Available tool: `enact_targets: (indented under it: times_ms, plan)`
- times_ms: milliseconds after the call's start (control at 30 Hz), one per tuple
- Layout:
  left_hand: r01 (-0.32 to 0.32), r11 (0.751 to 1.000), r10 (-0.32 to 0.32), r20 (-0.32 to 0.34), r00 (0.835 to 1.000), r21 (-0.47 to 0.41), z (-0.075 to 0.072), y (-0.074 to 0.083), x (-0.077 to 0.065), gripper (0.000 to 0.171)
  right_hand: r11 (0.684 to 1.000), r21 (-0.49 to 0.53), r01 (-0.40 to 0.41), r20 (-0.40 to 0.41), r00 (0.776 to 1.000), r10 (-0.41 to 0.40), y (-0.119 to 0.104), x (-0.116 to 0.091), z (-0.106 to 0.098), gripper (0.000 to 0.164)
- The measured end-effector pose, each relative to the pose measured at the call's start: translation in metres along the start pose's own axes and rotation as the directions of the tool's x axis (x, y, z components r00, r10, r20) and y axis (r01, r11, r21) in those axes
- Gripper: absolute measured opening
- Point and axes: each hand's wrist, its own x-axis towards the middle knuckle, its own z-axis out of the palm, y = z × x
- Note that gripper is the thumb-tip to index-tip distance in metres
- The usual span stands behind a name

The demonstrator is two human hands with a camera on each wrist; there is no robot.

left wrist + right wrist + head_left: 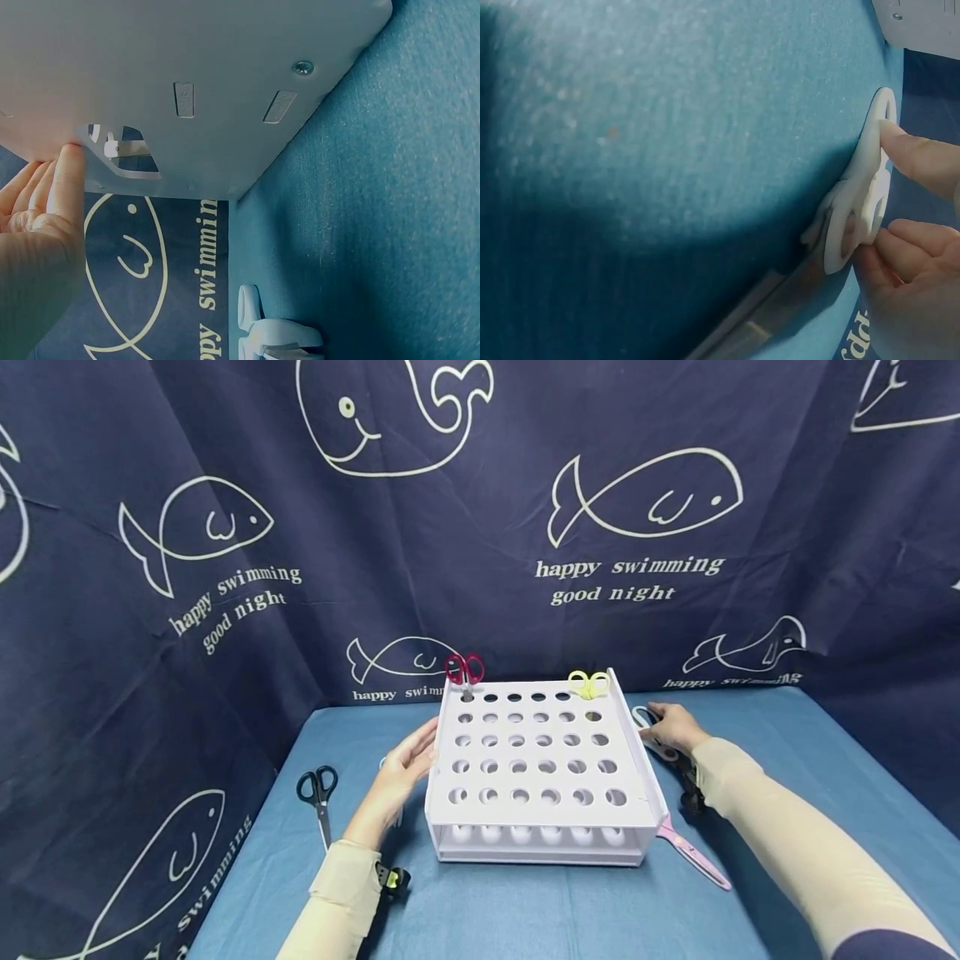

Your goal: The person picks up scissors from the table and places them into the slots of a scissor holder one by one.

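A white rack (534,814) with rows of round holes stands on the table. My left hand (393,781) rests against its left side wall, and the left wrist view shows straight fingertips (69,161) touching that panel beside a cut-out. To the right of the rack, my right hand (677,729) pinches the white handles of a pair of scissors (862,195) between thumb and fingers. Their blades lie low along the blue cloth. Red-handled scissors (465,671) stand in the back left hole, and yellow-handled scissors (588,685) in the back right hole.
Black scissors (318,787) lie left of my left forearm. Light-handled scissors (281,334) lie by the rack's left side, mostly hidden by my hand in the head view. Pink scissors (697,856) lie at its front right corner. A dark printed curtain (495,602) hangs behind the table.
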Motion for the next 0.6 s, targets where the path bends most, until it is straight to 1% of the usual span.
enact_targets:
  times_ms: [133, 300, 433, 533, 600]
  plan:
    - [0.003, 1.000, -0.003, 0.000, 1.000, -0.004, 0.0004, 0.0001, 0.0011, 0.055, 1.000, -0.009, -0.002, -0.012, 1.000, 0.002, 0.0009, 0.0008, -0.0010, 0.077]
    - [0.002, 1.000, -0.002, 0.001, 1.000, -0.009, 0.0005, 0.0004, 0.0021, 0.055, 1.000, -0.023, 0.009, -0.040, 0.999, -0.010, -0.0031, -0.0027, -0.0034, 0.080]
    - [-0.004, 1.000, 0.004, 0.000, 1.000, -0.014, 0.0007, -0.0005, 0.0022, 0.055, 0.999, -0.037, 0.008, -0.035, 0.999, -0.009, -0.0057, -0.0043, -0.0045, 0.081]
    - [-0.006, 1.000, 0.006, 0.001, 1.000, -0.017, 0.0008, -0.0007, 0.0017, 0.055, 1.000, -0.018, -0.004, -0.036, 0.999, 0.003, -0.0058, -0.0056, -0.0059, 0.078]
    - [-0.001, 1.000, 0.001, 0.001, 1.000, -0.018, 0.0006, -0.0008, 0.0008, 0.055, 1.000, -0.002, -0.005, -0.052, 0.999, 0.005, -0.0048, -0.0066, -0.0071, 0.073]
